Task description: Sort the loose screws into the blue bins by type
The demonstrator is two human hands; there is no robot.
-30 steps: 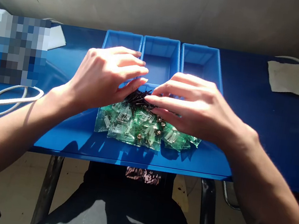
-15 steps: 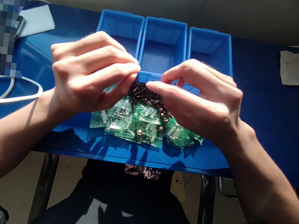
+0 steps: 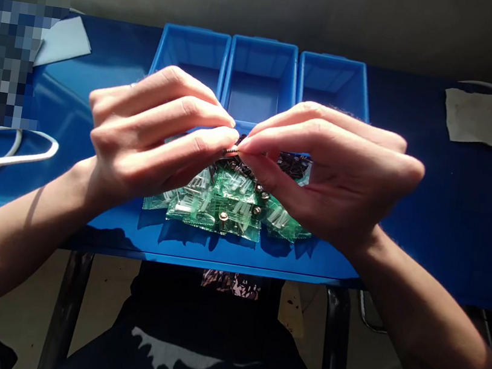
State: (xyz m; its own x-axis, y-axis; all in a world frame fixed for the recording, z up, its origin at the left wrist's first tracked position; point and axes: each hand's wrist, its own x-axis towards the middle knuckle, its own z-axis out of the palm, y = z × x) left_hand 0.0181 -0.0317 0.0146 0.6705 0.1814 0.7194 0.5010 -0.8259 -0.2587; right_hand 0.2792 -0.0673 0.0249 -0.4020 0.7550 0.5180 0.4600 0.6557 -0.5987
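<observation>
My left hand (image 3: 156,135) and my right hand (image 3: 335,166) meet fingertip to fingertip above the small parts. Between them is a small dark threaded screw (image 3: 232,151), pinched by both thumbs and forefingers. Beneath the hands lie green-tinted clear packets (image 3: 239,214) with white plugs and screws inside. A heap of dark screws (image 3: 292,164) lies behind the packets, partly hidden by my right hand. A brass-coloured hex-head bolt (image 3: 223,218) rests on the front packets, with several similar ones nearby.
Three blue bins (image 3: 265,47) stand side by side behind my hands. A white cable (image 3: 11,160) and a pale sheet (image 3: 67,42) are at the left. A torn beige paper (image 3: 478,116) lies at the right by another cable. The blue table's front edge (image 3: 234,267) runs below.
My right hand has moved left and its fingers have closed at the left fingertips. The dark screw now shows between both hands. The whole view has shifted slightly.
</observation>
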